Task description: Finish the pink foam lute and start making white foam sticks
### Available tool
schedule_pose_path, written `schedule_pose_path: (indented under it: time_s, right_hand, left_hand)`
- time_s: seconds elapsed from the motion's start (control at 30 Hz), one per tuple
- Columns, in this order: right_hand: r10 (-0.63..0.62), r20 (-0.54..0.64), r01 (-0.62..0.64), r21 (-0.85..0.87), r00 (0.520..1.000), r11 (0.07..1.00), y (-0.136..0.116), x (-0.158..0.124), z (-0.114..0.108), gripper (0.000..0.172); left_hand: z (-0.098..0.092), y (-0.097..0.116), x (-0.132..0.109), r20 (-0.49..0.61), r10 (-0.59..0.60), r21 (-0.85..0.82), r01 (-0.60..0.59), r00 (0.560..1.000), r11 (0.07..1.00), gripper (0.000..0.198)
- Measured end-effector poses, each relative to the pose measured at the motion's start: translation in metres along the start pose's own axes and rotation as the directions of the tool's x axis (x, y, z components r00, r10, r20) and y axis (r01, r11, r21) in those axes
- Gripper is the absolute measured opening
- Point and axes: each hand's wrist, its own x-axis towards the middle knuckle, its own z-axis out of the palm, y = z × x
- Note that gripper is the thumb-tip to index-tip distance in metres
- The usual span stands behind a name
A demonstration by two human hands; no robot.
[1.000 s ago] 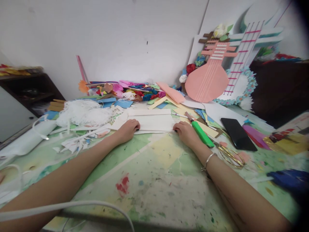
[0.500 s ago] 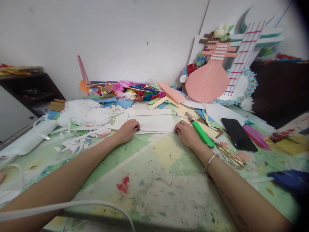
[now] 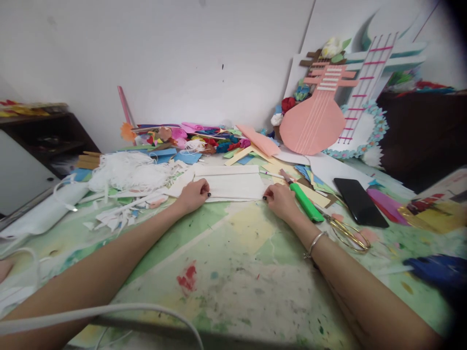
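Note:
A folded sheet of white paper lies flat on the paint-stained table, with a raised fold along its far edge. At the paper's left side my left hand is closed, thumb and fingers pinching its near left part. My right hand is closed at the near right corner of the same paper. Just right of my right hand lies a green-handled cutter. Gold-handled scissors rest beyond my right wrist, partly under the cutter. The fingertips are partly hidden by the knuckles.
White shredded strips and paper scraps lie at the left. A black phone and a blue object are at the right. Coloured paper pieces line the wall, beside a pink paper lute. A white cable crosses the near left.
Both hands keep almost the same place on the paper. The whole view has shifted very slightly.

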Motion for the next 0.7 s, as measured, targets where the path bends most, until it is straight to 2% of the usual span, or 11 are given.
schedule_pose_path:
  time_s: [0.2,0.33,0.5,0.7]
  right_hand:
    - [0.03,-0.036,-0.028,0.069,0.999,0.997,-0.0027,-0.0018,-0.0026,0.021]
    - [-0.045,-0.046,0.05,0.109,0.998,0.993,-0.0006,-0.0014,-0.0025,0.024]
    - [-0.185,-0.038,0.189,0.159,0.982,0.969,0.0027,0.0,-0.0013,0.031]
    - [-0.213,-0.056,0.22,0.184,0.975,0.958,0.0052,0.0,0.0002,0.029]
  left_hand:
    - [-0.0014,0.0033,-0.0014,0.013,-0.03,-0.063,0.031,0.999,0.998,0.013]
    - [-0.001,0.0035,-0.003,-0.007,-0.029,-0.076,0.028,1.0,0.997,0.017]
    - [-0.0022,0.0027,-0.0066,-0.045,0.123,-0.039,-0.125,0.991,0.991,0.033]
    - [-0.0044,0.0004,-0.0082,-0.002,0.246,0.094,-0.245,0.969,0.965,0.04]
